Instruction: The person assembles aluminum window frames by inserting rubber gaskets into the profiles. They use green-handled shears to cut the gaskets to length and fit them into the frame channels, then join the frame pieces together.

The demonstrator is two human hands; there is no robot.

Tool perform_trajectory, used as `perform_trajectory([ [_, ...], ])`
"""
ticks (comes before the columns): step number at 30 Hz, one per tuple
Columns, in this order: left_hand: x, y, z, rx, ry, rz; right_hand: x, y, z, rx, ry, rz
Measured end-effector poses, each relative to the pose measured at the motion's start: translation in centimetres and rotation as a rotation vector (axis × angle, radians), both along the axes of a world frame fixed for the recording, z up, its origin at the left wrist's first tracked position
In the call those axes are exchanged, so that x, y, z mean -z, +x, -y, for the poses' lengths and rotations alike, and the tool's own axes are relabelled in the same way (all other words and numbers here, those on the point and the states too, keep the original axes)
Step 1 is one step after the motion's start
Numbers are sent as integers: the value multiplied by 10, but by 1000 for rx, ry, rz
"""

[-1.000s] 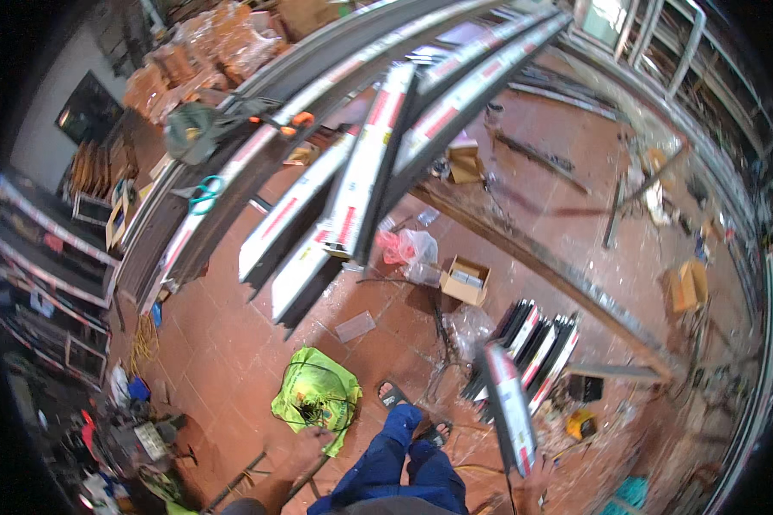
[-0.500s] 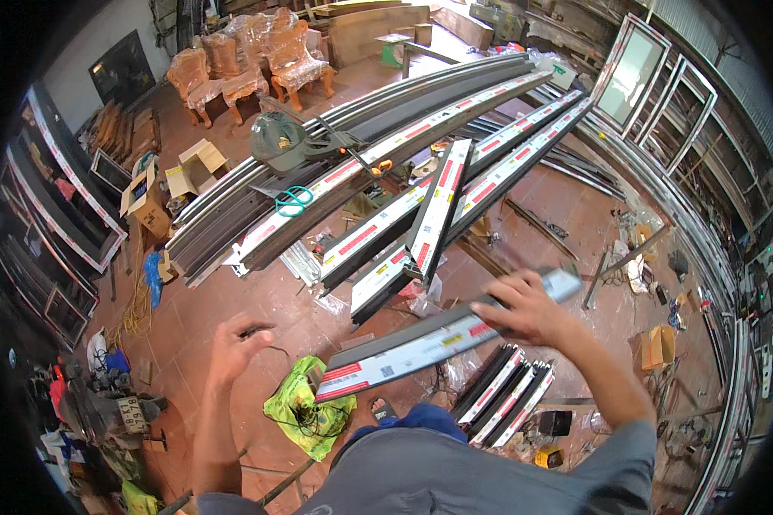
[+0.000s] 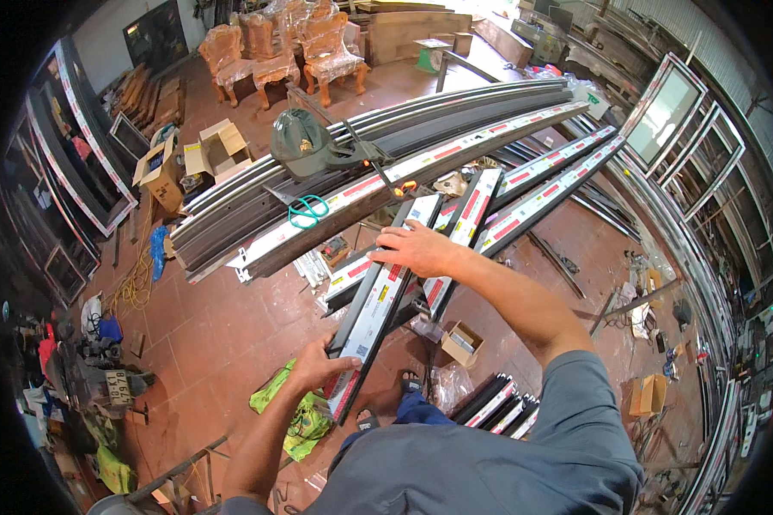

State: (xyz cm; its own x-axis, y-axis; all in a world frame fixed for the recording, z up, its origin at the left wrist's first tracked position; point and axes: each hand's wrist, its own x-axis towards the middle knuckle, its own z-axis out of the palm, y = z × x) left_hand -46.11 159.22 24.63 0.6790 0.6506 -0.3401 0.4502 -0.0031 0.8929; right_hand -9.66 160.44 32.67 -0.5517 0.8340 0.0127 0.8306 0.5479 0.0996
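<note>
A short metal frame profile, dark with white film and red labels on its face, slants away from me between both hands. My left hand is closed round its near end, thumb on the white face. Farther up, my right hand is closed over it, fingers across the face. The profile's far part overlaps a similar short profile and the long film-covered profiles behind; whether it touches them I cannot tell.
Long profiles carry a cap and teal-handled scissors. Near my feet lie a yellow-green bag, an open small carton and several short profiles. Wrapped wooden chairs stand at the back.
The profile has swung from lying crosswise in my right hand to pointing away from me. My left hand, apart from it before, has taken its near end. The view has shifted slightly.
</note>
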Motion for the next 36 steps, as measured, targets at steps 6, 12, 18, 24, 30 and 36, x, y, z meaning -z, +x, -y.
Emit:
perform_trajectory([
  [6,-6,72,-16,49,183,-165,36,55,-27,79,-67,-44],
  [12,-23,110,-35,98,479,-370,45,109,-39,51,-27,-13],
  [18,4,37,-30,-453,521,-48,22,102,-56,63,-157,-18],
  [24,-16,-71,28,-988,325,-315,32,2,-159,-94,-22,-641],
  [30,-67,-118,79,-1400,322,246,68,-85,-222,43,52,-198],
  [36,-121,-160,96,-1511,566,146,89,-85,-218,6,217,-340],
])
